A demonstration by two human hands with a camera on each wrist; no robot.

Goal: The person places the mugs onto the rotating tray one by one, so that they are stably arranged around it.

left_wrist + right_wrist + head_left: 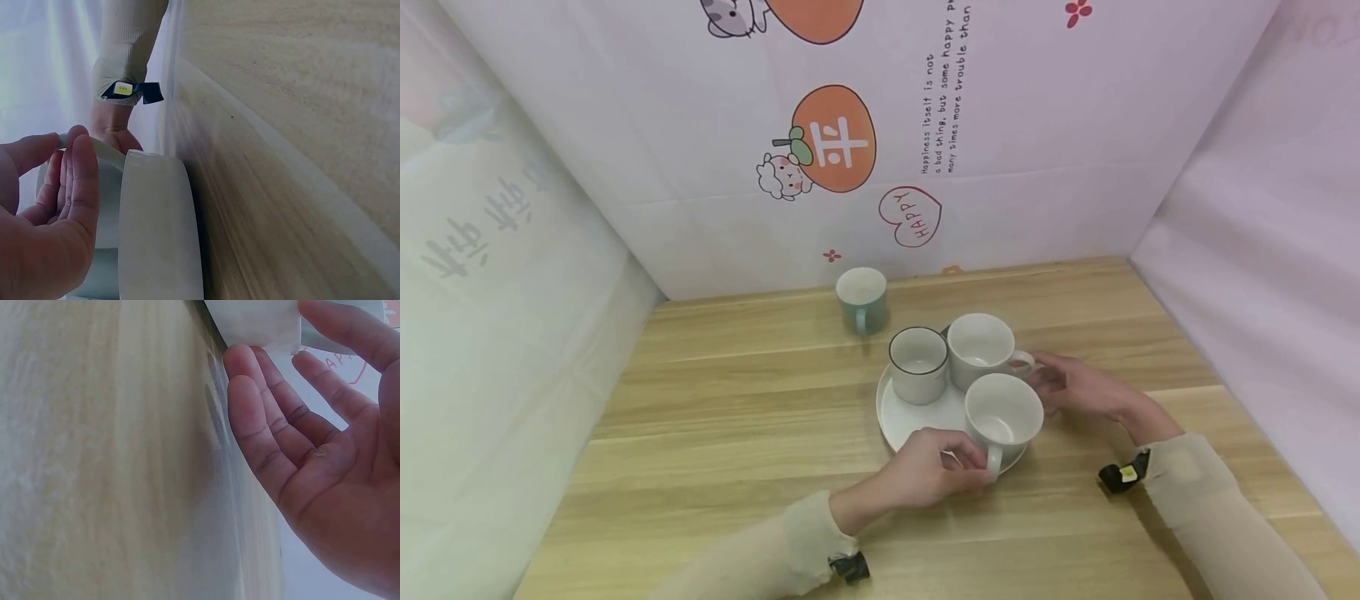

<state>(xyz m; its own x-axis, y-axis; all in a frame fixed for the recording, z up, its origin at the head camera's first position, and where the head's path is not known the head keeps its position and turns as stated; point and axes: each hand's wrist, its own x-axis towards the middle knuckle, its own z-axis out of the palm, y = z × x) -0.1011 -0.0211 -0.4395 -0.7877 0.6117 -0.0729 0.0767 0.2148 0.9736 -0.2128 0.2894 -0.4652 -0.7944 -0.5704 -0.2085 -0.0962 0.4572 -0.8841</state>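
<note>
Three white cups stand on a round white plate (891, 421) in the head view. My left hand (928, 471) pinches the handle of the front cup (1003, 408) between thumb and fingers. The left wrist view shows this left hand (56, 206) at the handle, with the plate's side wall (159, 219) beside it. On the other side, my right hand (1078, 387) lies close to the handle of the rear cup (981, 342). The right wrist view has this right hand (325, 437) with loosely bent fingers at the plate's edge. A dark-rimmed cup (917, 379) occupies the plate's left.
A green cup (862, 304) stands behind the plate, near the back wall. The wooden table (737, 417) is bordered by printed white cloth (1037, 150) at the back and by cloth at both sides.
</note>
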